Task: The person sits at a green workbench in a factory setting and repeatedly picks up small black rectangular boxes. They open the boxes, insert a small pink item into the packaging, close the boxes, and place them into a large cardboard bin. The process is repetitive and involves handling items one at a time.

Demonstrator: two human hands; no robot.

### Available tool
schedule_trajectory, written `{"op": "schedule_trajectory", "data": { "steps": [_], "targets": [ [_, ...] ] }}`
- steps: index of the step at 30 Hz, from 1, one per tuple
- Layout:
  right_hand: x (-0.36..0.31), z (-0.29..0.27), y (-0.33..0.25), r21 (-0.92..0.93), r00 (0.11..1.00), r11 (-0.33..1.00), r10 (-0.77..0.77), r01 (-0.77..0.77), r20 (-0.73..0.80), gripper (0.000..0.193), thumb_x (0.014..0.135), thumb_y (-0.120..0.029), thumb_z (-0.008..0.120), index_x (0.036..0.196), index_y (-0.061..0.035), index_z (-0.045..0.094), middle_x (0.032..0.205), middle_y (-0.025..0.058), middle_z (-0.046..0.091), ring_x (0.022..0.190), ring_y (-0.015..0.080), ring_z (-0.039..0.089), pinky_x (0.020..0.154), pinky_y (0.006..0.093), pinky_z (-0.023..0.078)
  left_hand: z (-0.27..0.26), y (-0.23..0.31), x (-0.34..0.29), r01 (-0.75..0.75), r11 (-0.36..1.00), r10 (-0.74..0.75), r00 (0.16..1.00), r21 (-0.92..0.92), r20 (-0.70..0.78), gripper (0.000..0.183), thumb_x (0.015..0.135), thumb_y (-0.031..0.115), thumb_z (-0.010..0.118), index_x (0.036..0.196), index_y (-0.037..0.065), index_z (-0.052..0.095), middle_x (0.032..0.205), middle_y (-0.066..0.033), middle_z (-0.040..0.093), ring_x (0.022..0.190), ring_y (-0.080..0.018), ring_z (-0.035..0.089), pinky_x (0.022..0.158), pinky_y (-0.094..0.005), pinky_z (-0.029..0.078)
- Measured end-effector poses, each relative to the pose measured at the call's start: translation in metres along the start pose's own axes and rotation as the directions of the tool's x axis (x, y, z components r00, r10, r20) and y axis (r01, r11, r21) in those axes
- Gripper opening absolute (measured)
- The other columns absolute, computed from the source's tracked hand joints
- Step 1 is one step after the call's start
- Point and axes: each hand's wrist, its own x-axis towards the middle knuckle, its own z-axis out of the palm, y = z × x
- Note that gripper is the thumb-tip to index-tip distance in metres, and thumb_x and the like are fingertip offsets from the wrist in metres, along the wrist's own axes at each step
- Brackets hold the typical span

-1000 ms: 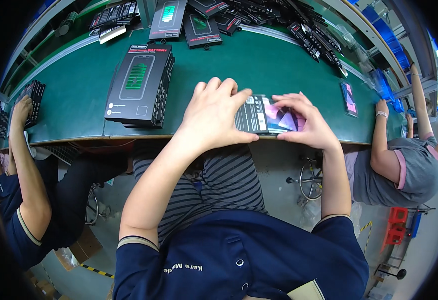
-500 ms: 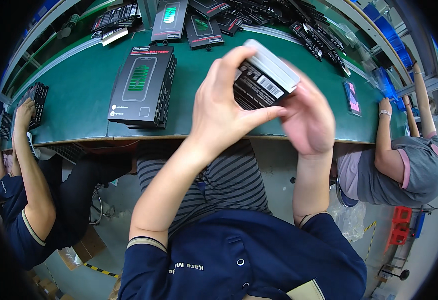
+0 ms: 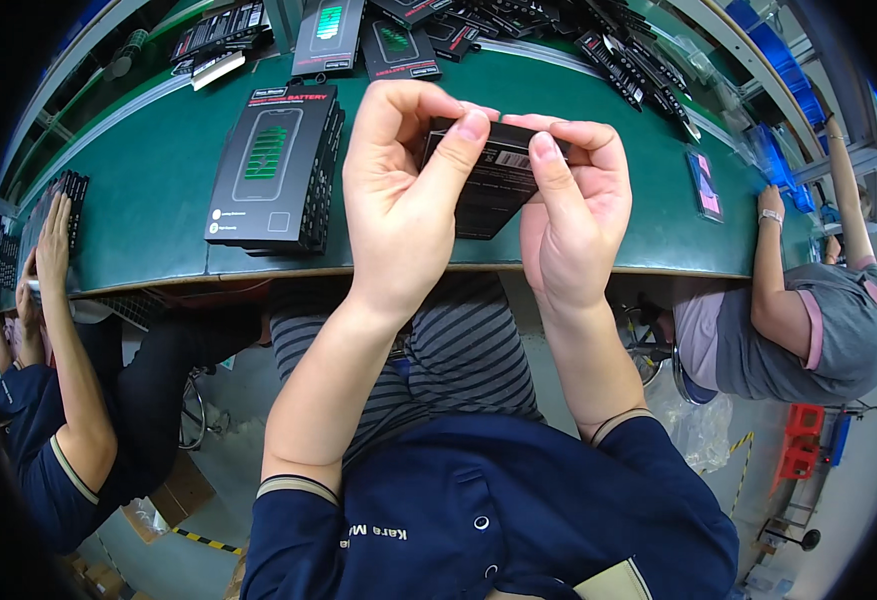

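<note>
Above the green table's near edge, both my hands hold a black phone battery box point(image 3: 491, 200) with a white barcode label. My left hand point(image 3: 398, 195) pinches the box's upper left corner, thumb on the near face and fingers behind. At the upper right corner my right hand point(image 3: 576, 205) does the same, its thumb beside the barcode. The two sets of fingertips almost meet along the top edge, which they partly cover. To the left of my left hand stands a neat stack of black battery boxes point(image 3: 268, 165) with a phone outline and green bars on top.
More black boxes point(image 3: 398, 45) lie flat at the back, with a loose heap of them point(image 3: 618, 55) at the back right. A phone-shaped pink and blue item point(image 3: 704, 185) lies on the green table point(image 3: 148, 210). Co-workers sit on both sides, one hand point(image 3: 55, 240) at boxes far left.
My right hand has come round to the box's upper right corner. The box has been turned more upright, and the white part at its top no longer shows.
</note>
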Motion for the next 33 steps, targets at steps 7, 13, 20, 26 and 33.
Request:
{"op": "schedule_trajectory", "data": {
  "steps": [7,13,20,26,33],
  "targets": [
    [-0.019,-0.023,0.031,-0.287,0.976,0.943,-0.118,0.167,0.183,0.054,0.085,0.011,0.067,0.127,-0.0066,0.038,0.117,0.0129,0.055,0.101,0.0177,0.062,0.087,0.0304,0.051,-0.017,-0.013,0.001,-0.142,0.963,0.136,0.990,0.230,0.040,0.010,0.099,0.007,0.059,0.108,0.003,0.059,0.120,-0.0127,0.061,0.096,-0.0107,0.059,0.089,-0.0261,0.046],
    [-0.020,-0.027,-0.001,-0.370,0.603,0.577,-0.281,0.728,0.747,0.024,0.066,-0.002,0.076,0.070,-0.0033,0.052,0.112,0.0184,0.068,0.103,0.0354,0.067,0.082,0.0446,0.055,-0.024,0.030,-0.009,0.422,0.895,-0.427,0.904,0.147,0.008,0.075,0.092,0.001,0.059,0.154,0.004,0.017,0.155,-0.0238,0.029,0.145,-0.0290,0.029,0.111,-0.0391,0.034],
    [0.052,-0.110,0.028,-0.764,0.746,0.020,0.202,0.644,0.634,0.035,0.083,-0.034,0.072,0.106,-0.0083,0.071,0.149,0.0211,0.044,0.138,0.0418,0.039,0.113,0.0536,0.031,-0.061,0.069,0.023,-0.072,0.664,0.161,0.986,0.744,-0.048,0.030,0.092,-0.007,0.053,0.121,-0.004,0.060,0.111,-0.0216,0.070,0.104,-0.0179,0.067,0.085,-0.0279,0.051],
    [0.127,-0.215,0.056,-0.869,0.969,-0.495,0.211,-0.009,-0.131,0.062,0.098,-0.055,0.039,0.142,-0.0136,0.053,0.162,0.0174,0.020,0.149,0.0394,0.016,0.121,0.0505,0.012,-0.084,0.072,0.026,-0.095,-0.044,0.109,0.989,0.994,0.099,0.021,0.088,0.004,0.064,0.108,0.000,0.067,0.107,-0.0179,0.070,0.099,-0.0351,0.067,0.088,-0.0373,0.051],
    [0.076,-0.173,0.045,-0.836,0.966,-0.485,0.151,0.256,0.208,0.061,0.099,-0.045,0.044,0.130,0.0057,0.056,0.151,0.0134,0.038,0.138,0.0401,0.034,0.116,0.0593,0.020,-0.004,0.039,-0.017,-0.427,0.354,0.088,0.901,0.832,0.425,0.031,0.081,0.008,0.073,0.111,0.004,0.066,0.116,-0.0157,0.065,0.117,-0.0359,0.058,0.101,-0.0439,0.045]
  ]
}}
